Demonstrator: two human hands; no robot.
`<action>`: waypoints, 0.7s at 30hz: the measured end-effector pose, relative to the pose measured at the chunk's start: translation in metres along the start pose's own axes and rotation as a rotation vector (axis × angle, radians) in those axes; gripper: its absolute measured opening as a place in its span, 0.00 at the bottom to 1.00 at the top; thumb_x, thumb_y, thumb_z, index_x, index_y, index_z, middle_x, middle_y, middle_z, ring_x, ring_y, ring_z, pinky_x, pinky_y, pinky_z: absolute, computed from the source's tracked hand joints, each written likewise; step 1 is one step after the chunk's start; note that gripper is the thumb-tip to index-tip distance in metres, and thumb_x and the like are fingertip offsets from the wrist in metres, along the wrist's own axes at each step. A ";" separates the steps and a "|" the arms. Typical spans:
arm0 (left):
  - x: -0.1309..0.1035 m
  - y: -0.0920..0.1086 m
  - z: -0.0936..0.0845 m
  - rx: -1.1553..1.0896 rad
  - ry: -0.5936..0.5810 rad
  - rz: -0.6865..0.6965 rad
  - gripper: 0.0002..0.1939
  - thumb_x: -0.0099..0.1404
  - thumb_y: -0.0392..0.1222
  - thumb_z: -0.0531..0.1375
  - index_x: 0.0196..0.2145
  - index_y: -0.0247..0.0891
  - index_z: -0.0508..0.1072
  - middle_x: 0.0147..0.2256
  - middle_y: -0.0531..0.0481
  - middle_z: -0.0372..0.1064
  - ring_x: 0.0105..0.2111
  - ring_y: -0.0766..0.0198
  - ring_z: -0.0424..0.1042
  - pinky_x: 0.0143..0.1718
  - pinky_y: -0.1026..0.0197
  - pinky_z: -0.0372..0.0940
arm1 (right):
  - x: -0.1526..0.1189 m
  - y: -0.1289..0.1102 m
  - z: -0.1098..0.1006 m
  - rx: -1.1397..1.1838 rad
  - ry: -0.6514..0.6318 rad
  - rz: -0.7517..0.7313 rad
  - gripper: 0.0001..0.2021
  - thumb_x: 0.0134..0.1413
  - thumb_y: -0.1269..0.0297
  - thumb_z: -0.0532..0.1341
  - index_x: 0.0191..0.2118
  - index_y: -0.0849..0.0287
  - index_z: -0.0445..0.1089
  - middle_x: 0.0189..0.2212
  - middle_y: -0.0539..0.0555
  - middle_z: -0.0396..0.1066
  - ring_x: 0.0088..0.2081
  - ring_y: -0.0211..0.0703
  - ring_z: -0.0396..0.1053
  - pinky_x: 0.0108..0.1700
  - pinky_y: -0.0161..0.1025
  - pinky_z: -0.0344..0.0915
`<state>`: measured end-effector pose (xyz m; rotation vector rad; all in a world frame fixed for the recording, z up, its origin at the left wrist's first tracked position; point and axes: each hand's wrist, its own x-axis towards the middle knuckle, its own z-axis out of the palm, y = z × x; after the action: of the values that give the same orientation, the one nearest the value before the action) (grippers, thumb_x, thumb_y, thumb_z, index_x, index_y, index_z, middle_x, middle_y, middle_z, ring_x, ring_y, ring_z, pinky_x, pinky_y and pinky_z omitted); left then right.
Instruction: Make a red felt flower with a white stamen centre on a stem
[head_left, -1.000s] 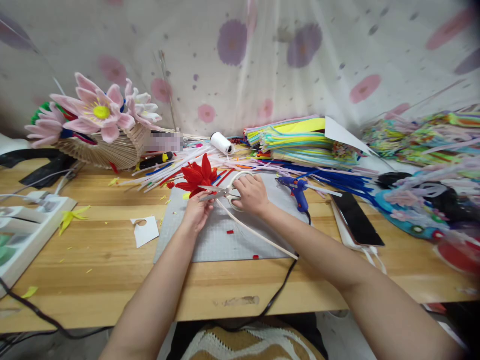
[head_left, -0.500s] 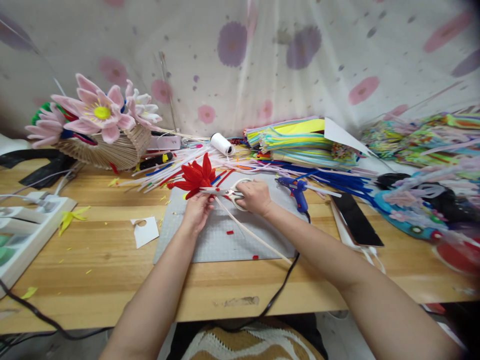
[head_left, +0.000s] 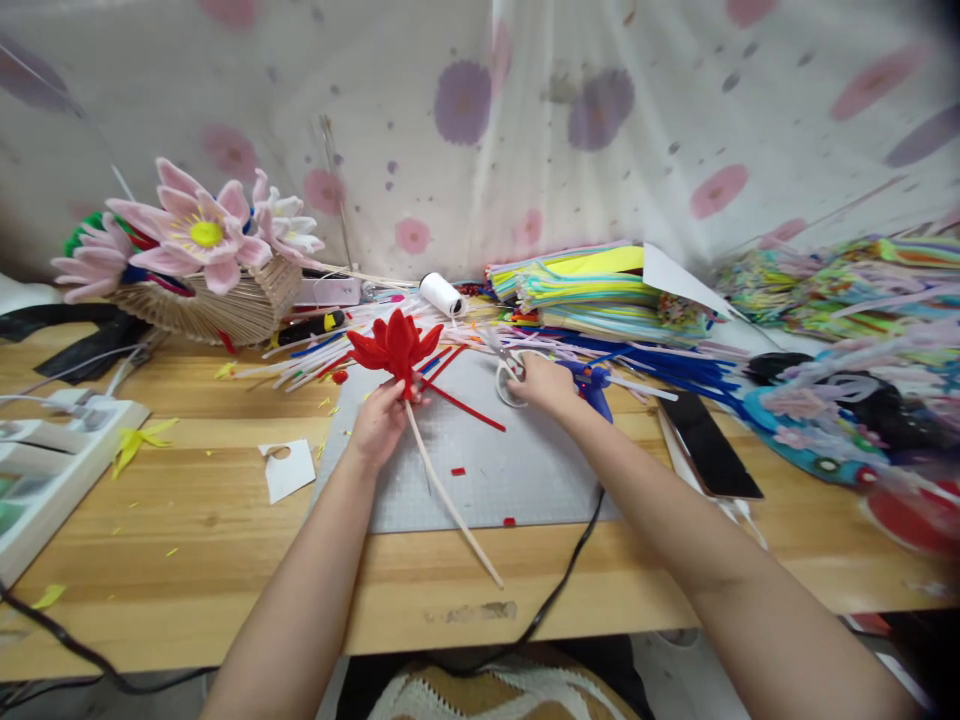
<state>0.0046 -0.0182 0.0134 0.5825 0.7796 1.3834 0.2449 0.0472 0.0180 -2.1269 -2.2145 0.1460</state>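
Fingers of my left hand (head_left: 381, 424) are closed around the base of a red fuzzy flower (head_left: 397, 345), held upright above the mat. From its base a pale stick stem (head_left: 448, 490) slants down to the right, past the mat's front edge. My right hand (head_left: 549, 384) grips white-handled scissors (head_left: 511, 378) over the mat's right side, blades pointing up and left, apart from the flower. Between the hands a red pipe cleaner (head_left: 469, 408) lies on the grey cutting mat (head_left: 540, 470). Small red snippets (head_left: 458, 471) rest nearer the front.
A blue glue gun (head_left: 594, 385) lies beside my right hand, its black cord running to the front edge. Behind are a white thread spool (head_left: 442, 295) and pipe cleaner bundles (head_left: 592, 290). Pink flowers in a basket (head_left: 217, 300) stand left; a phone (head_left: 709, 440) lies right.
The scissors have moved right, away from the flower's base. The flower has turned more upright, its stem now hanging more steeply. The red pipe cleaner on the mat shows more fully.
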 end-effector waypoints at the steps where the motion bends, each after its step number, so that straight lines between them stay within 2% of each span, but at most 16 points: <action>1: 0.001 0.000 -0.001 -0.010 -0.001 -0.001 0.04 0.58 0.33 0.60 0.31 0.30 0.74 0.25 0.50 0.68 0.28 0.66 0.71 0.37 0.60 0.70 | 0.001 0.004 0.001 -0.038 -0.041 0.004 0.16 0.51 0.57 0.57 0.44 0.60 0.67 0.42 0.62 0.73 0.42 0.53 0.71 0.35 0.40 0.60; 3: 0.002 0.001 -0.003 -0.028 0.029 -0.018 0.03 0.59 0.32 0.59 0.31 0.31 0.73 0.29 0.47 0.70 0.31 0.65 0.73 0.38 0.60 0.69 | 0.002 0.010 0.002 -0.086 -0.080 -0.001 0.14 0.51 0.60 0.56 0.43 0.60 0.69 0.41 0.62 0.74 0.42 0.54 0.72 0.35 0.40 0.61; 5: 0.003 0.003 -0.004 -0.057 0.053 -0.029 0.03 0.60 0.31 0.58 0.32 0.31 0.72 0.30 0.47 0.70 0.28 0.69 0.71 0.32 0.66 0.68 | 0.001 0.012 0.004 -0.102 -0.075 -0.024 0.13 0.51 0.63 0.56 0.43 0.60 0.70 0.41 0.63 0.74 0.42 0.53 0.72 0.36 0.40 0.62; 8: 0.003 0.009 -0.005 -0.161 0.015 -0.054 0.06 0.64 0.33 0.55 0.35 0.30 0.72 0.24 0.53 0.62 0.19 0.76 0.61 0.21 0.72 0.61 | 0.000 0.014 0.004 -0.088 -0.044 -0.066 0.13 0.52 0.64 0.56 0.43 0.61 0.70 0.42 0.63 0.73 0.43 0.52 0.71 0.37 0.40 0.62; 11: 0.002 0.018 -0.009 -0.290 -0.010 -0.108 0.15 0.69 0.42 0.50 0.39 0.28 0.71 0.20 0.57 0.52 0.15 0.77 0.53 0.14 0.74 0.53 | -0.005 0.016 0.003 -0.055 -0.007 -0.088 0.13 0.52 0.65 0.56 0.43 0.61 0.71 0.43 0.62 0.73 0.46 0.52 0.69 0.39 0.40 0.62; 13: 0.002 0.024 -0.011 -0.338 0.007 -0.129 0.19 0.70 0.47 0.47 0.36 0.30 0.70 0.18 0.58 0.48 0.13 0.76 0.49 0.10 0.75 0.46 | -0.009 0.015 0.003 -0.010 0.059 -0.119 0.13 0.53 0.65 0.56 0.43 0.61 0.71 0.44 0.61 0.72 0.48 0.51 0.68 0.41 0.40 0.62; 16: 0.003 0.033 -0.011 -0.325 0.049 -0.106 0.19 0.71 0.44 0.45 0.28 0.33 0.66 0.17 0.59 0.46 0.12 0.77 0.46 0.08 0.76 0.40 | -0.018 0.007 0.008 0.120 0.140 -0.213 0.12 0.56 0.65 0.55 0.44 0.60 0.70 0.45 0.59 0.72 0.48 0.47 0.67 0.46 0.40 0.61; 18: 0.004 0.039 -0.007 -0.219 0.089 -0.084 0.18 0.71 0.42 0.46 0.25 0.34 0.64 0.17 0.58 0.49 0.13 0.76 0.52 0.10 0.76 0.46 | -0.024 -0.005 0.016 0.232 0.141 -0.259 0.11 0.57 0.63 0.55 0.43 0.59 0.70 0.43 0.57 0.72 0.46 0.44 0.67 0.47 0.39 0.61; 21: 0.005 0.049 0.001 0.037 0.171 -0.047 0.16 0.69 0.38 0.48 0.24 0.34 0.64 0.22 0.51 0.63 0.22 0.70 0.67 0.21 0.70 0.64 | -0.028 -0.026 0.031 0.333 0.104 -0.355 0.11 0.56 0.60 0.58 0.41 0.58 0.71 0.42 0.56 0.71 0.44 0.43 0.67 0.46 0.38 0.60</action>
<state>-0.0255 -0.0074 0.0507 0.4758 0.9519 1.3906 0.2167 0.0174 -0.0094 -1.5172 -2.2733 0.3452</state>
